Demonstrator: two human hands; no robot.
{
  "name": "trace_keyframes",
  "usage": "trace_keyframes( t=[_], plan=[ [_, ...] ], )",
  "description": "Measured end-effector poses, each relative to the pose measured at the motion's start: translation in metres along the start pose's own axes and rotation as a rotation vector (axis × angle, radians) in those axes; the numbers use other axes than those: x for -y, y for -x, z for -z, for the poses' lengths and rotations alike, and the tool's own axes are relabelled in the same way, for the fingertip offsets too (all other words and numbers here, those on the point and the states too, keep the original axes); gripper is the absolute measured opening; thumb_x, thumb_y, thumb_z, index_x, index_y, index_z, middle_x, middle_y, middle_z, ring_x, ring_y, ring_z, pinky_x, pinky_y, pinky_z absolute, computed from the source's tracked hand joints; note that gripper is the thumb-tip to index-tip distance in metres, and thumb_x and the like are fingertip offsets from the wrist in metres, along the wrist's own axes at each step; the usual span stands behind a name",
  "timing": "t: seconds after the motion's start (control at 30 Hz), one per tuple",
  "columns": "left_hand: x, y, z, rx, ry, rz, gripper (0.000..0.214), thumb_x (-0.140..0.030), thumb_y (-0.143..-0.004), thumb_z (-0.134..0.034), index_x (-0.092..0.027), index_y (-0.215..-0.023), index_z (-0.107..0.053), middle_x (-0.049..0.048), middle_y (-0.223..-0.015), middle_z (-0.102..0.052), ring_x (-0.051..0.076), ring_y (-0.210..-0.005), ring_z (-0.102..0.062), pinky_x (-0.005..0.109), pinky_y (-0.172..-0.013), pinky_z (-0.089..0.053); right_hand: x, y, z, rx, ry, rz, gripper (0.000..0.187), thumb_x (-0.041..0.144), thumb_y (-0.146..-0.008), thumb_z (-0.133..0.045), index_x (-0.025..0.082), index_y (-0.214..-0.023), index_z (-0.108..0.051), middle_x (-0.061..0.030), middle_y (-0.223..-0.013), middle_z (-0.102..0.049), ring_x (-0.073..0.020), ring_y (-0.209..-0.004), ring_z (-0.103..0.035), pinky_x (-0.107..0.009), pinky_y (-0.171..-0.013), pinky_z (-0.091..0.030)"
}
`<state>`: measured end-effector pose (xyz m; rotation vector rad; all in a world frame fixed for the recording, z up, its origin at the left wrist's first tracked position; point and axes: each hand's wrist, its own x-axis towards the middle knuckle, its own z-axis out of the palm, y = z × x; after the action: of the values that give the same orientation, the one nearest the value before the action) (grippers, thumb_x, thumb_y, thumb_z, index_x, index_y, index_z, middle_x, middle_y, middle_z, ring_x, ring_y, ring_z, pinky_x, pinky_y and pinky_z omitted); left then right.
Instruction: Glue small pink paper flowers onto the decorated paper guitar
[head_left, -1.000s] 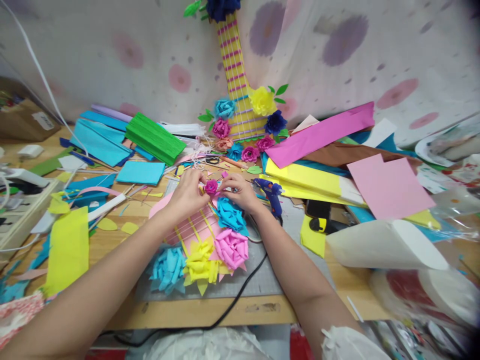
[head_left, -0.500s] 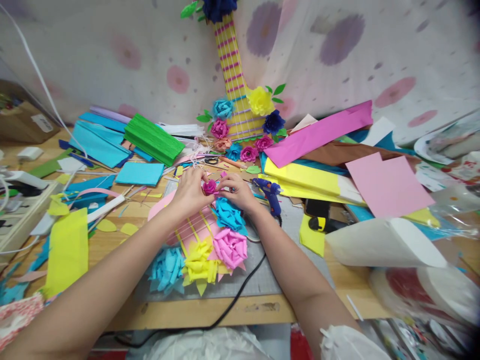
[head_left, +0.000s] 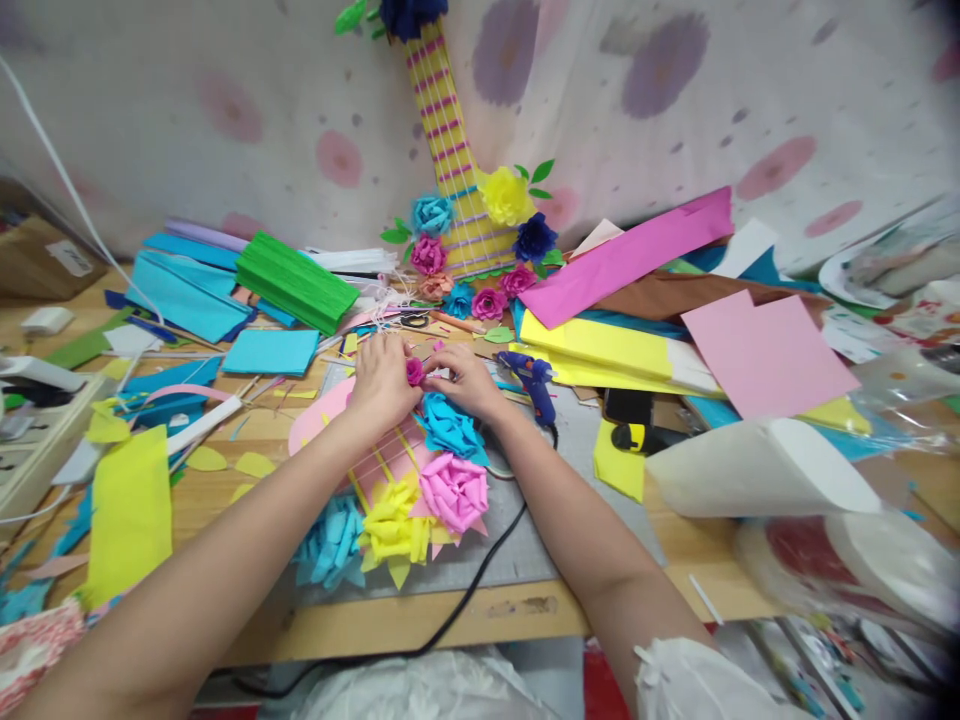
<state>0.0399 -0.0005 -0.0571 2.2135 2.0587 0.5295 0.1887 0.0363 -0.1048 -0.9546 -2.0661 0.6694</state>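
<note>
A small magenta paper flower (head_left: 415, 371) sits between my two hands, over the upper part of a pink paper guitar body (head_left: 307, 425). My left hand (head_left: 384, 380) is closed on the flower's left side. From the right, my right hand (head_left: 466, 382) curls its thumb and forefinger against the flower's edge. Just below lie a blue paper flower (head_left: 452, 428), a pink paper rose (head_left: 454, 492), a yellow paper flower (head_left: 396, 522) and another blue one at the lower left, all along the guitar body. My fingers partly hide the small flower.
A blue glue gun (head_left: 534, 378) lies right of my right hand, its black cord (head_left: 480, 570) running to the front edge. Behind stands a yellow paper guitar (head_left: 450, 130) with flowers. Folded crepe paper (head_left: 296, 283), a white roll (head_left: 761, 468) and a power strip (head_left: 52, 430) surround the mat.
The whole view has shifted slightly, with things appearing a little further left. Both hands stay at the magenta flower; the right fingers have changed their bend slightly.
</note>
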Motion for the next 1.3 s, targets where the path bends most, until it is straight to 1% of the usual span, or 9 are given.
trace_keyframes(
  t=[0.13, 0.2, 0.4, 0.77, 0.93, 1.03, 1.1, 1.2, 1.3],
  plan=[
    [0.0, 0.0, 0.0, -0.003, -0.016, -0.003, 0.036, -0.024, -0.068, -0.065, -0.017, -0.098, -0.047, 0.0132, -0.106, -0.053, 0.031, -0.106, -0.049, 0.042, -0.089, -0.04, 0.005, 0.005, 0.004, -0.063, 0.016, -0.068, 0.01, 0.018, -0.073, -0.062, 0.019, -0.083, -0.06, -0.0034, -0.087, -0.062, -0.018, -0.084, -0.055, -0.032, -0.078, -0.044],
    [0.0, 0.0, 0.0, -0.009, -0.026, -0.002, 0.034, -0.022, -0.068, -0.064, -0.017, -0.097, -0.047, 0.0127, -0.105, -0.053, 0.031, -0.106, -0.049, 0.042, -0.089, -0.04, 0.007, 0.008, 0.007, -0.057, -0.003, -0.069, 0.01, 0.015, -0.072, -0.057, 0.019, -0.081, -0.058, -0.0024, -0.084, -0.063, -0.0173, -0.082, -0.056, -0.031, -0.076, -0.044],
    [0.0, 0.001, -0.001, -0.014, -0.03, 0.0, 0.033, -0.02, -0.067, -0.063, -0.017, -0.096, -0.047, 0.0118, -0.102, -0.054, 0.031, -0.105, -0.05, 0.042, -0.088, -0.041, 0.011, 0.011, 0.01, -0.023, -0.092, -0.077, 0.021, 0.008, -0.066, -0.047, 0.02, -0.081, -0.057, -0.001, -0.084, -0.068, -0.0166, -0.086, -0.061, -0.031, -0.082, -0.045],
    [0.003, -0.001, -0.004, -0.021, -0.011, -0.012, 0.03, -0.015, -0.068, -0.059, -0.017, -0.095, -0.046, 0.0126, -0.102, -0.053, 0.031, -0.104, -0.049, 0.041, -0.088, -0.041, 0.006, 0.006, 0.004, 0.014, -0.107, -0.101, 0.02, 0.01, -0.068, -0.047, 0.02, -0.083, -0.057, -0.0019, -0.088, -0.069, -0.0173, -0.089, -0.062, -0.033, -0.085, -0.046],
    [0.005, 0.0, -0.005, -0.045, 0.064, -0.019, 0.03, -0.011, -0.065, -0.058, -0.019, -0.09, -0.044, 0.0107, -0.099, -0.052, 0.03, -0.104, -0.049, 0.043, -0.089, -0.041, 0.003, 0.002, 0.0, 0.033, -0.26, -0.109, 0.023, 0.007, -0.066, -0.045, 0.019, -0.082, -0.054, -0.002, -0.089, -0.069, -0.015, -0.085, -0.064, -0.029, -0.077, -0.047],
    [0.01, -0.002, -0.004, -0.04, 0.182, 0.0, 0.032, -0.015, -0.061, -0.062, -0.02, -0.087, -0.043, 0.0078, -0.096, -0.052, 0.028, -0.102, -0.05, 0.043, -0.089, -0.041, 0.001, 0.001, -0.002, 0.034, -0.353, -0.141, 0.022, 0.006, -0.066, -0.045, 0.019, -0.081, -0.052, -0.0012, -0.085, -0.069, -0.0146, -0.082, -0.065, -0.026, -0.071, -0.046],
    [0.015, -0.006, 0.0, -0.006, 0.337, 0.056, 0.036, -0.02, -0.057, -0.065, -0.021, -0.086, -0.044, 0.0049, -0.094, -0.052, 0.026, -0.098, -0.052, 0.041, -0.088, -0.042, 0.001, 0.002, -0.002, 0.03, -0.38, -0.17, 0.022, 0.006, -0.066, -0.045, 0.019, -0.082, -0.052, -0.0006, -0.083, -0.07, -0.0143, -0.081, -0.065, -0.026, -0.069, -0.045],
    [0.023, -0.012, 0.013, 0.033, 0.638, 0.202, 0.037, -0.026, -0.053, -0.065, -0.021, -0.085, -0.046, 0.0007, -0.089, -0.053, 0.021, -0.091, -0.054, 0.037, -0.084, -0.044, 0.003, 0.002, -0.001, 0.005, -0.39, -0.207, 0.021, 0.006, -0.067, -0.044, 0.019, -0.082, -0.053, -0.0007, -0.084, -0.07, -0.0132, -0.08, -0.064, -0.025, -0.067, -0.044],
    [0.027, -0.013, 0.032, 0.014, 0.863, 0.358, 0.031, -0.019, -0.05, -0.057, -0.021, -0.08, -0.048, -0.002, -0.08, -0.053, 0.018, -0.081, -0.054, 0.032, -0.076, -0.045, 0.007, 0.001, 0.001, -0.013, -0.349, -0.266, 0.017, 0.008, -0.068, -0.049, 0.019, -0.08, -0.054, -0.0006, -0.085, -0.07, -0.0121, -0.076, -0.063, -0.025, -0.067, -0.045]
  ],
)
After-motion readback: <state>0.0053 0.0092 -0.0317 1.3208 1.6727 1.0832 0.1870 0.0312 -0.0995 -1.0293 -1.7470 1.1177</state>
